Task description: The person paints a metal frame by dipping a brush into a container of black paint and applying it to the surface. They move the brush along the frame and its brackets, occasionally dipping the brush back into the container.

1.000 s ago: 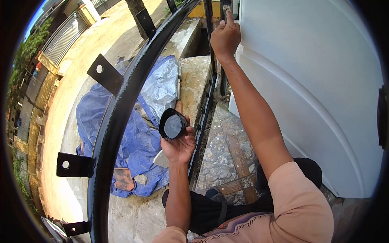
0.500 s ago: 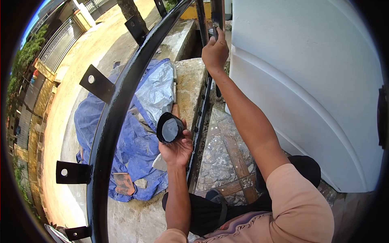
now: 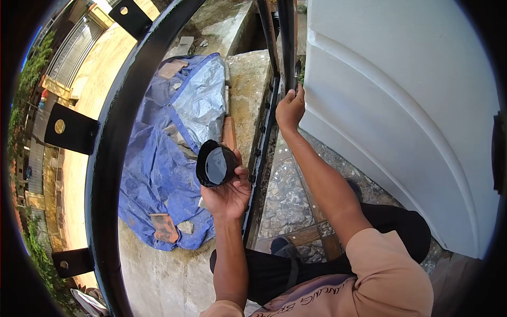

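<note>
My left hand [image 3: 227, 193] is wrapped round a black cup [image 3: 231, 161] of dark, glossy paint [image 3: 215, 165], tilted so that its inside faces me. Up at the black metal post [image 3: 288, 37], my right hand [image 3: 290, 110] grips a slim paintbrush [image 3: 298, 68], its head pointing upward along the post's right side. Most of the brush handle is hidden in the fingers. A second black upright [image 3: 268, 37] stands just left of the post, and both meet a black bottom rail [image 3: 259, 174] that runs down past my left hand.
A curved black metal rail [image 3: 113, 127] with drilled tabs [image 3: 71, 127] arches close by on the left. Beyond it a blue tarp [image 3: 158, 185] lies over rubble, with a broken tile [image 3: 165, 227] on it. A white wall panel [image 3: 401, 116] stands close on the right.
My right hand with the paintbrush has moved down along the post. The view has shifted, bringing the curved rail further left, and the cup stays in my left hand.
</note>
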`<state>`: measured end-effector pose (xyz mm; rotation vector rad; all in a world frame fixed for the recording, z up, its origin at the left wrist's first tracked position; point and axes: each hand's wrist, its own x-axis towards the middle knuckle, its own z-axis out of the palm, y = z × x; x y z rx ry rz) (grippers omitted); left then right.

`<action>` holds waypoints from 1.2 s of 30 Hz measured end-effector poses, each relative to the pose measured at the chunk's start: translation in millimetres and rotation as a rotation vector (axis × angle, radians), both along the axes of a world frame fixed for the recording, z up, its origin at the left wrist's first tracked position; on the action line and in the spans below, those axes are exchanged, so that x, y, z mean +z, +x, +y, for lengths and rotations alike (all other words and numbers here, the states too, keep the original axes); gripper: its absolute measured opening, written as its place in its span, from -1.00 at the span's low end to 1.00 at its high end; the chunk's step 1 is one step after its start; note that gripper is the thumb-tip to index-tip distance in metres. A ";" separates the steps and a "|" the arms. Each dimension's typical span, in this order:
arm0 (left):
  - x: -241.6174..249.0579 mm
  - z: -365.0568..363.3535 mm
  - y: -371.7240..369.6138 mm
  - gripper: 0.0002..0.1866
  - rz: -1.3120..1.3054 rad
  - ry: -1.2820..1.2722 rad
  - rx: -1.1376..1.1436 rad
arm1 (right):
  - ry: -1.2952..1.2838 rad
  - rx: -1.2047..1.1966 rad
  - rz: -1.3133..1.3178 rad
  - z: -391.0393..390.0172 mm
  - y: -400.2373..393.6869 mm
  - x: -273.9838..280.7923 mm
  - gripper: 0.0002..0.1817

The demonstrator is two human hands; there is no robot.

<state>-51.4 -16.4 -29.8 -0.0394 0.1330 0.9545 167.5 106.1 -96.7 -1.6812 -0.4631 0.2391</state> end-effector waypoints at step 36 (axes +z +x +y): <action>-52.7 46.6 35.0 -0.34 0.028 -0.106 0.027 | -0.032 -0.063 1.263 65.4 32.2 -253.2 -0.92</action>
